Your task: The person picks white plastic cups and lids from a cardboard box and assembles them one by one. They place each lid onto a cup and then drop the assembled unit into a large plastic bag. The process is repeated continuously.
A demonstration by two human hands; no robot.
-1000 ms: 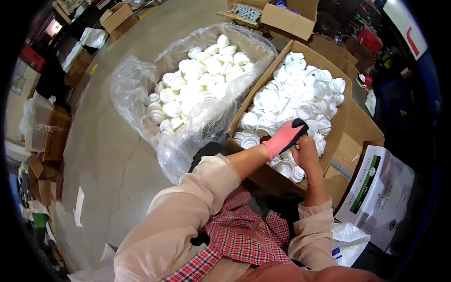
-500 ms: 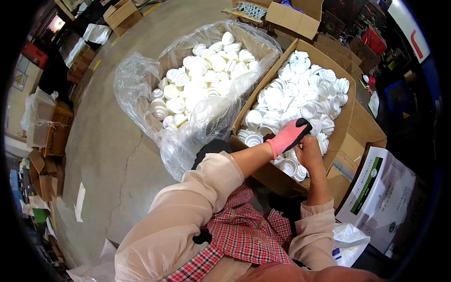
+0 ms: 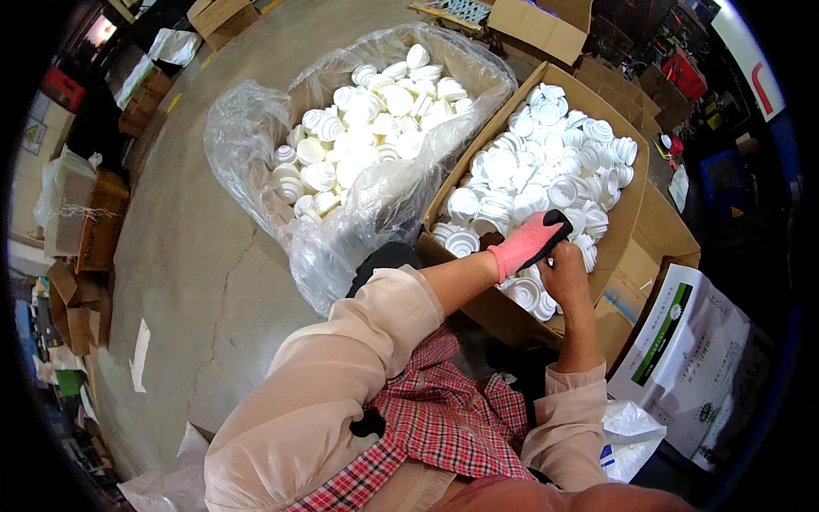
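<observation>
My left hand (image 3: 529,245), in a pink glove with black fingertips, reaches across the near part of a cardboard box (image 3: 480,156). Close against it is my right hand (image 3: 564,271), bare, with its fingers curled in. Both hands are closed and meet at the fingertips; whatever is between them is hidden. Beneath and around them lie many white ribbed round plastic parts (image 3: 497,205), heaped in the box. To the left, a box lined with clear plastic film (image 3: 247,128) holds a pile of similar cream-white round parts (image 3: 319,177).
A white printed carton (image 3: 682,341) stands at the right, beside an open cardboard flap (image 3: 661,226). Another open carton (image 3: 537,30) is at the far side. A white plastic bag (image 3: 631,435) lies by my right arm. Grey concrete floor (image 3: 196,256) stretches to the left.
The whole view has shifted slightly. My hands stay together over the same box, with only a small shift of the fingers.
</observation>
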